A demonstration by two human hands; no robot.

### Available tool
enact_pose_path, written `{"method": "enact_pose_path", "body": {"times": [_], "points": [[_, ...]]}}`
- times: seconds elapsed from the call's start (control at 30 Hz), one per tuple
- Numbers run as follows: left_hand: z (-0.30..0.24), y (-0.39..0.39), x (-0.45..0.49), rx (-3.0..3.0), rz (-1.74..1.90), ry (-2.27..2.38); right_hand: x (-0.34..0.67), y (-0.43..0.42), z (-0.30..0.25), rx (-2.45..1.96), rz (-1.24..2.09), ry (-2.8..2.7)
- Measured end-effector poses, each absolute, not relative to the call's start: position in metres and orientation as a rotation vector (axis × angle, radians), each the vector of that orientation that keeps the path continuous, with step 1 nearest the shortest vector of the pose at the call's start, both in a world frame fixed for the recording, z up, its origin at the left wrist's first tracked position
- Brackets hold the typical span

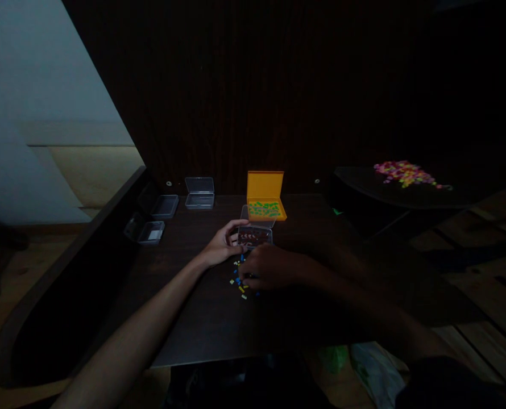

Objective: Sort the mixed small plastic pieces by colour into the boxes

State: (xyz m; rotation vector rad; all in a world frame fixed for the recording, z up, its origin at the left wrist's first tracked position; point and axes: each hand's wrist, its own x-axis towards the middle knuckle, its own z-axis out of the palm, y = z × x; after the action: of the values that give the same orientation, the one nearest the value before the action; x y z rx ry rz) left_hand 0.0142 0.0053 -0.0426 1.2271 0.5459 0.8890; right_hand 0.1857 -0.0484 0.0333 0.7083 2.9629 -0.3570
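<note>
Small coloured pieces (pixel 240 286): a loose scatter of tiny blue and yellow bits is seen on the dark table (pixel 202 318); too small and dim to be counted exactly
Position to the grip: the scatter lies just under and to the left of the right hand's fingertips, touching or all but touching them; the left hand is set just beyond it
Right hand (pixel 270 267): held palm down in deep shadow, fingers bent to the scatter; whether a piece is pinched cannot be told
Left hand (pixel 224 243): laid low on the table, fingers loosely curved against the left edge of the clear box (pixel 255 237); whether the box is clasped or merely touched cannot be told
Boxes counted: five, all open; four of clear plastic, one orange
Clear box at the hands: shallow and rectangular, lid tipped back; reddish bits are seen inside
Orange box (pixel 265 187): opaque, hinged lid stood upright; green pieces (pixel 264 209) are spread in its tray; it is placed just behind the clear box
Other clear boxes (pixel 199 193): three, set well to the left toward the table's far edge; contents cannot be made out
Heap of mixed pieces (pixel 404 173): one, pink and yellow, piled on a separate dark round surface (pixel 364 187) well to the right
Table finish: dark wood grain, matt
</note>
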Motion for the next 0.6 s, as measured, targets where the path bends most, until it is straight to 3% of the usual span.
{"method": "enact_pose_path", "body": {"times": [0.6], "points": [[-0.044, 0.005, 0.015, 1.209, 0.907, 0.547, 0.176, -0.053, 0.009, 0.658, -0.181, 3.035]]}}
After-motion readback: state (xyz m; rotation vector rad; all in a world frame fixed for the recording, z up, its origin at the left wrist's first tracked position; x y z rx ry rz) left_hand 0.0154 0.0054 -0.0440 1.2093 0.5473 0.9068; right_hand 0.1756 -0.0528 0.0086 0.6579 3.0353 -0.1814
